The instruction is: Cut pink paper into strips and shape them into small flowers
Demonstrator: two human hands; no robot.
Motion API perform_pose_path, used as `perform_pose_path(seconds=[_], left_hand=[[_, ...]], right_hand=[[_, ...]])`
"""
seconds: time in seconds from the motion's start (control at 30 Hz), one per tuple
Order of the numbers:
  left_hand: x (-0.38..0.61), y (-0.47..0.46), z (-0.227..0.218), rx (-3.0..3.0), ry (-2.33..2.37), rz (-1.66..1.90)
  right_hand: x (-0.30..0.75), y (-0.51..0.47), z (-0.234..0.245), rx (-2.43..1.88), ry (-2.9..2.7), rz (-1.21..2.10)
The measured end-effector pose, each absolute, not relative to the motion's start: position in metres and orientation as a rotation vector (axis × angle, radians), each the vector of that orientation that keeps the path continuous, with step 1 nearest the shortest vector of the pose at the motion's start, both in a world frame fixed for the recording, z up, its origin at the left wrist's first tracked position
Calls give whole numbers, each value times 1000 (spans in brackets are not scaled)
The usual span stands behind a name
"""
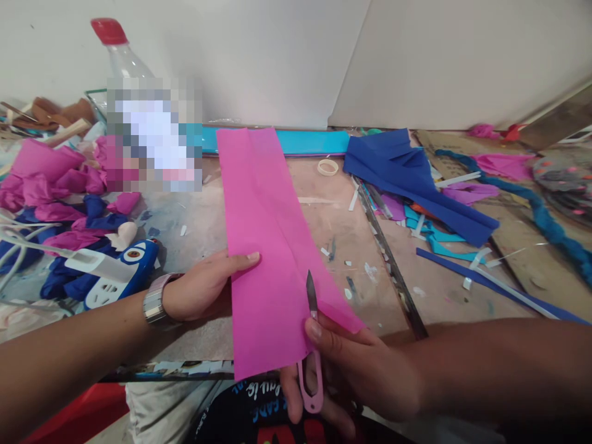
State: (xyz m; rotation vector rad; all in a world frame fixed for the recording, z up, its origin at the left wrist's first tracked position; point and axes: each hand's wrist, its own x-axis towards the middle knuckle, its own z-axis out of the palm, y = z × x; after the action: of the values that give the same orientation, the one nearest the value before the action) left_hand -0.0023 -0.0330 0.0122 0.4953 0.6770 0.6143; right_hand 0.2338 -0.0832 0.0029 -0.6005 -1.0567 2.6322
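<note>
A long bright pink fabric piece [263, 265] stretches from above my lap across the table, with a crease running down its length. My left hand [203, 287] grips its left edge, thumb on top and the other fingers hidden underneath. My right hand [365, 364] holds pink-handled thread snips [312, 345], their dark blade pointing away from me over the fabric. The thumb presses near the base of the blade, and the fabric's lower right edge passes over the fingers behind. Part of the blades is hidden, so how far they are apart is unclear.
Pink and blue gathered fabric pieces [50, 166] lie at left beside a blue-and-white power strip [123, 277] and a red-capped bottle [111, 31]. Folded dark blue fabric [393, 166], scraps and a tape roll [328, 167] lie at right. A white wall [277, 61] stands behind.
</note>
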Motion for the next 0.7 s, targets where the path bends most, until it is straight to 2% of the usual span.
perform_pose_path(seconds=[0.17,0.7], left_hand=[[-3,-33,12,490,696,637],[0,-32,21,473,785,701]], right_hand=[[233,-83,3,-427,-997,2676],[232,-85,12,-485,-938,2738]])
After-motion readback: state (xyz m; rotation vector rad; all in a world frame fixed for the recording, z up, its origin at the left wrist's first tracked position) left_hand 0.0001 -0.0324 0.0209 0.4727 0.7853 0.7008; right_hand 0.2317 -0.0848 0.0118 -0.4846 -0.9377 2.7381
